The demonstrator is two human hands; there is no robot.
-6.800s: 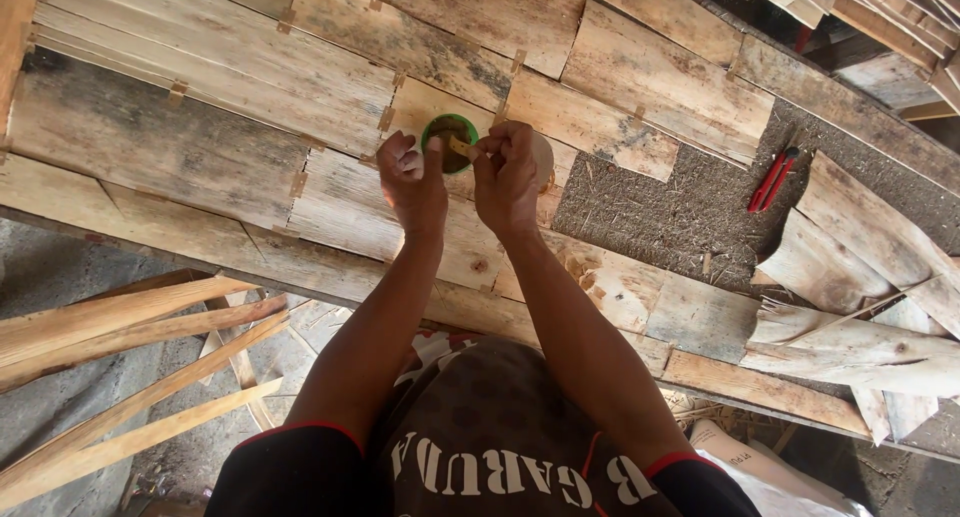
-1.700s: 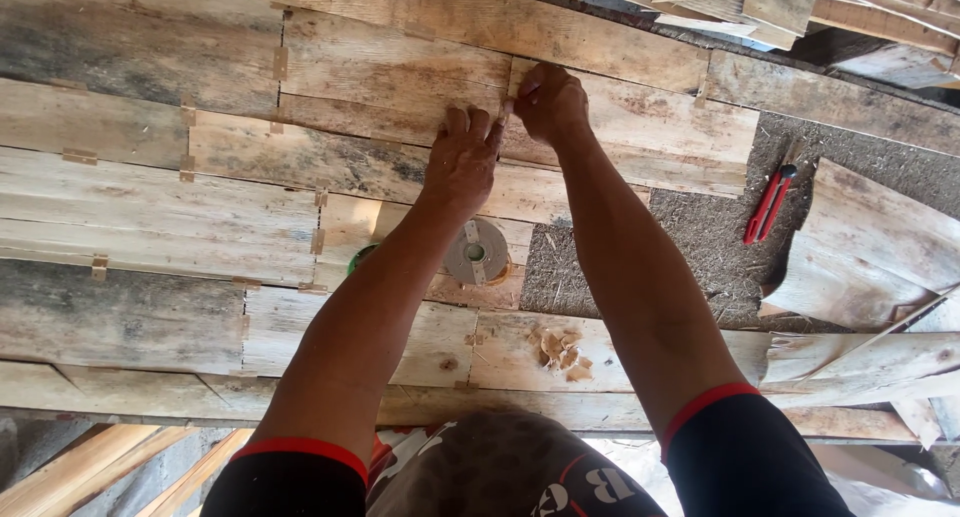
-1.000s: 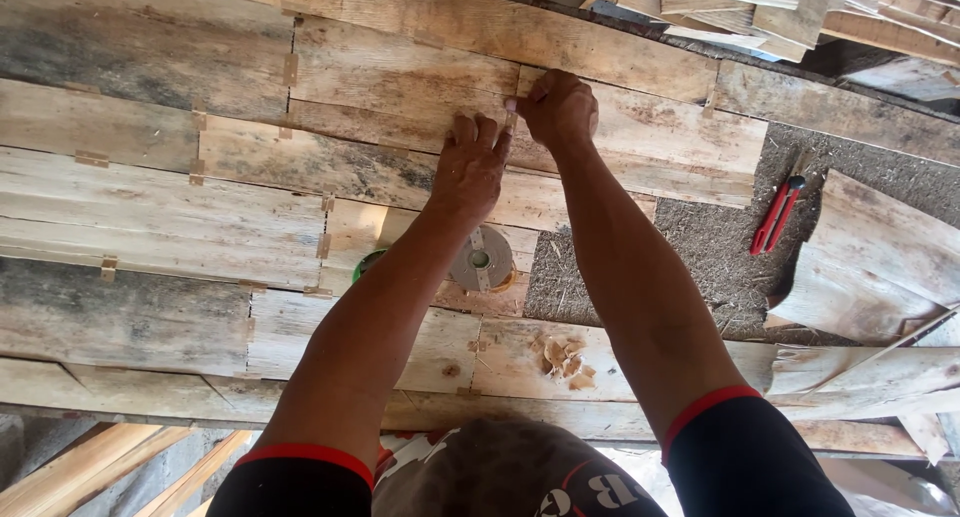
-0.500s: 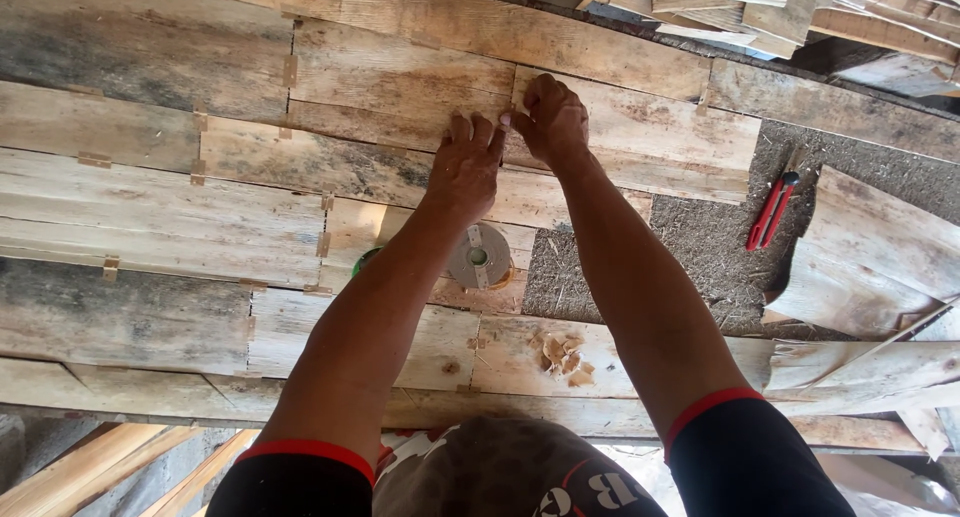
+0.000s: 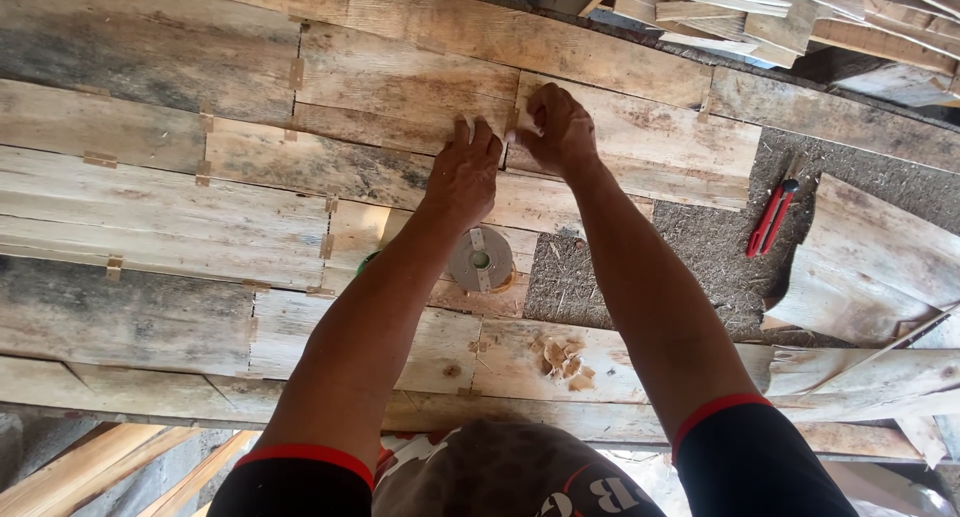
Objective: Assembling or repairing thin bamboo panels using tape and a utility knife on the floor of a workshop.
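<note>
Both arms reach forward over a surface of pale veneer sheets (image 5: 150, 217) laid edge to edge and joined by small strips of brown tape. My left hand (image 5: 463, 172) lies flat, fingers pressing on a seam between two sheets. My right hand (image 5: 556, 127) is just to its right, fingers curled and pinching at the same seam (image 5: 512, 127); whether it holds a bit of tape cannot be made out. A roll of brown tape (image 5: 481, 260) lies below my left wrist, with a green object partly hidden under my left forearm.
Red-handled pliers (image 5: 770, 217) lie on a dark rough patch (image 5: 700, 247) to the right. A small pile of torn tape scraps (image 5: 564, 357) sits near the front edge. Loose veneer pieces (image 5: 870, 267) are stacked right and at the top. Wooden slats (image 5: 90, 472) lean lower left.
Earlier both hands worked at the tape roll near the green object. Since then they have moved up to the seam, and over the last second they have only shifted slightly there.
</note>
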